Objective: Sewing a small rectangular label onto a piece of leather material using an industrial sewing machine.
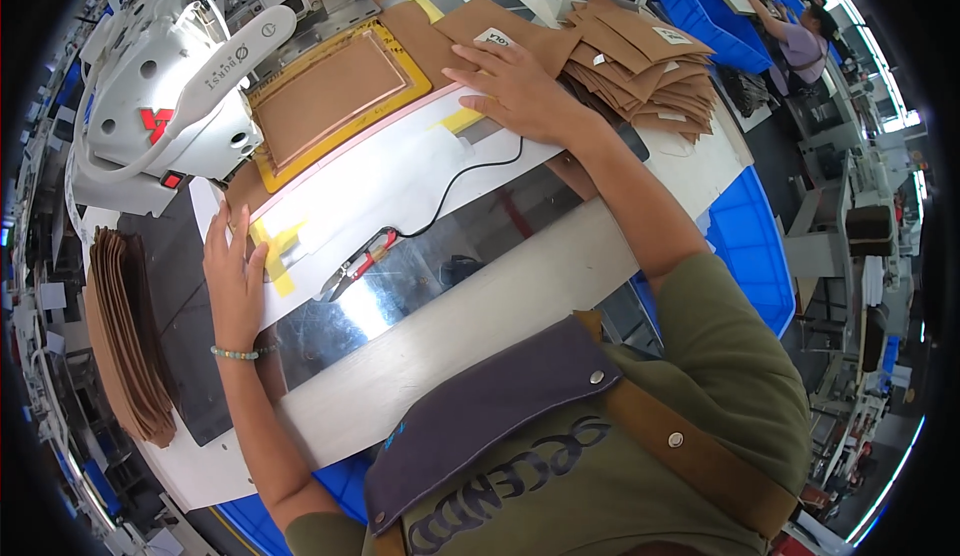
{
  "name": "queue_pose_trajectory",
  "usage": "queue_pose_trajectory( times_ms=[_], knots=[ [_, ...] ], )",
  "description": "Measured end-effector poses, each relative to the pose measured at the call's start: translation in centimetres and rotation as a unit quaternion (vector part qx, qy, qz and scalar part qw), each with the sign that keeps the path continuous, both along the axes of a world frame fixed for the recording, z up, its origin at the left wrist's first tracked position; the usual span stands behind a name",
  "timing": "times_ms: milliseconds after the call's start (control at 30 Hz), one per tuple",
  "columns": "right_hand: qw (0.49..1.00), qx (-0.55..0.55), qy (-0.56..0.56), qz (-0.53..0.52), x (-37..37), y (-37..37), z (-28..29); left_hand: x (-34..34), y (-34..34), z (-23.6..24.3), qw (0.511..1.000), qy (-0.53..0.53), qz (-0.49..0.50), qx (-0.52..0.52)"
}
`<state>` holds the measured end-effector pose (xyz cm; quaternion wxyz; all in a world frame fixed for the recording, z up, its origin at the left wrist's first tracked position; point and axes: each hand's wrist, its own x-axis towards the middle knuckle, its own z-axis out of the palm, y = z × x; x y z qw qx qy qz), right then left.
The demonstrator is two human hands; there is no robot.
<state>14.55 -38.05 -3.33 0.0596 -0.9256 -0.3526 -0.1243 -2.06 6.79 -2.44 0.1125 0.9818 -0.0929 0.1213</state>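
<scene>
A yellow rectangular frame [418,78] lies over a brown fabric piece [325,91] beside the head of a white sewing machine [140,106]. My left hand [235,281] rests with fingers stretched out at the near left corner of the brown fabric, by yellow tape on a white sheet [370,186]. On the far right, my right hand [525,94] lies flat with fingers spread. Its fingertips touch another brown piece [470,24] near a small white label. Thread snips [360,264] with red handles lie closer to me, tied to a black cord.
Brown pieces are piled at the right [645,66], and a row of brown pieces [125,341] stands at the left. Blue bins [750,246] sit beyond the table's right edge. A shiny metal plate [400,281] lies in front of me. Another person [800,51] works at the far right.
</scene>
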Motion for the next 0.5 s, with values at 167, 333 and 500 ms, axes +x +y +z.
queue_pose_trajectory(
  times_ms=[167,333,500],
  knots=[
    [0.999,-0.009,0.033,0.003,0.41,-0.54,0.15,-0.19,-0.09,0.01,1.0,-0.008,-0.001,-0.005],
    [0.999,-0.008,0.037,0.0,0.09,-0.4,0.44,0.0,0.04,0.02,1.0,0.003,0.004,-0.006],
    [0.999,-0.002,0.049,-0.005,0.25,-0.43,0.27,-0.04,0.14,-0.03,1.0,0.0,0.004,-0.008]
  ],
)
